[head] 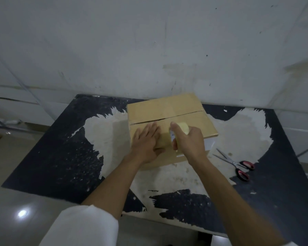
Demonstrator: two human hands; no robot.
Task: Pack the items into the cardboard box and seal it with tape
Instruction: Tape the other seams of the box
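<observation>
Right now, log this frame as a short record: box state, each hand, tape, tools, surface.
box: cardboard box on the table, top flaps folded down, centre seam still showing a gap
left hand: flat, fingers straight, pressing the near flap
right hand: grips the tape roll over the box top
tape: a strip appears to run from the roll down the near face; blurred
tools: scissors lying open on the table, right of the box
surface: table, black coating badly peeled

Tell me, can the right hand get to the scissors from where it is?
Probably yes. The scissors lie in the open on the table, right of the box, nothing in the way. But the right hand grips the tape roll.
</observation>
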